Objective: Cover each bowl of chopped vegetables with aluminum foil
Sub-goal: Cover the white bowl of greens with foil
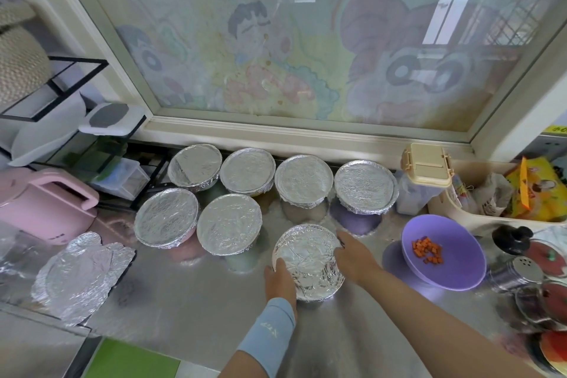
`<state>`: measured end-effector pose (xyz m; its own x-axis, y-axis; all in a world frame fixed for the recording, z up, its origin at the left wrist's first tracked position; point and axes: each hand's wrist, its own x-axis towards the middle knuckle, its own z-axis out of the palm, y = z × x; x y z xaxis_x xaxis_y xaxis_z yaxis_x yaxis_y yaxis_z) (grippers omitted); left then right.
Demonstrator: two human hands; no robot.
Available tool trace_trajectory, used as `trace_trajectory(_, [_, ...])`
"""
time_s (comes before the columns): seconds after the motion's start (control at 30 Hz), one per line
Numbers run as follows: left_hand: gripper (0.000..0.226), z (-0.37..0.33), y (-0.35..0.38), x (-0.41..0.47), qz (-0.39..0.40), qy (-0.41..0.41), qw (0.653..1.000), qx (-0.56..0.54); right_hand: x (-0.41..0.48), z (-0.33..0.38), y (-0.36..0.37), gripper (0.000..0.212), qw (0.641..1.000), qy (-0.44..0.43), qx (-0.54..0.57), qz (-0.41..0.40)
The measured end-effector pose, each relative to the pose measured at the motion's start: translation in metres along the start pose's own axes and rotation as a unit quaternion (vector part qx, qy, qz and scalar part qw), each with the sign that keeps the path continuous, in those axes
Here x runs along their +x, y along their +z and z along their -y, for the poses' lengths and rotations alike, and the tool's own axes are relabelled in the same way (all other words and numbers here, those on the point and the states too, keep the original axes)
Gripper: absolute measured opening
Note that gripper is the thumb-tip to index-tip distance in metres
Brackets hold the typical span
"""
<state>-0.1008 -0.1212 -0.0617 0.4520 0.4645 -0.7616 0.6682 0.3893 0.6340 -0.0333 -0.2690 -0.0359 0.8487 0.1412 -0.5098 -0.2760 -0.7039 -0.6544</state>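
Observation:
A foil-covered bowl (308, 258) stands at the front middle of the metal counter (190, 310). My left hand (280, 282) presses against its near left side, and my right hand (352, 255) grips its right side, fingers on the foil edge. Behind it stand several other foil-covered bowls (228, 224) in two rows. To the right, a purple bowl (445, 258) with chopped carrot pieces (428, 250) stands uncovered and tilted. Loose foil sheets (79, 276) lie in a stack at the left.
A pink kettle (43, 205) and a black wire rack (92, 144) sit at the left. A beige lidded box (428, 164), a tray with packets (521, 193), and spice jars (527, 270) crowd the right. The window sill (276, 138) runs along the back.

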Motion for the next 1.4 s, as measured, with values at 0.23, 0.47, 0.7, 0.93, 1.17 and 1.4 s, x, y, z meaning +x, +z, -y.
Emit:
trace_trajectory(0.23, [0.038, -0.040, 0.003, -0.003, 0.060, -0.019, 0.995, -0.080, -0.005, -0.014, 0.006, 0.015, 0.994, 0.063, -0.025, -0.083])
trace_trajectory(0.47, [0.030, -0.030, -0.009, 0.035, -0.035, -0.004, 0.994, 0.101, 0.007, -0.011, 0.005, 0.040, 0.992, 0.067, 0.071, -0.077])
trace_trajectory(0.7, [0.035, -0.058, -0.018, 0.020, -0.006, 0.140, 0.958, 0.248, 0.015, 0.005, 0.013, 0.025, 0.991, 0.071, 0.100, -0.052])
trace_trajectory(0.93, [0.039, -0.075, -0.020, 0.022, 0.009, 0.152, 0.946, 0.287, 0.020, 0.009, 0.013, 0.027, 0.995, 0.034, 0.094, -0.012])
trace_trajectory(1.17, [0.042, -0.086, -0.007, -0.006, -0.079, 0.164, 0.939, 0.291, 0.018, 0.006, -0.014, 0.054, 1.000, 0.010, 0.012, -0.004])
trace_trajectory(1.4, [0.032, -0.095, 0.068, -0.049, 0.076, 0.248, 0.935, 0.242, 0.009, -0.020, -0.069, 0.035, 0.968, -0.013, -0.208, -0.143])
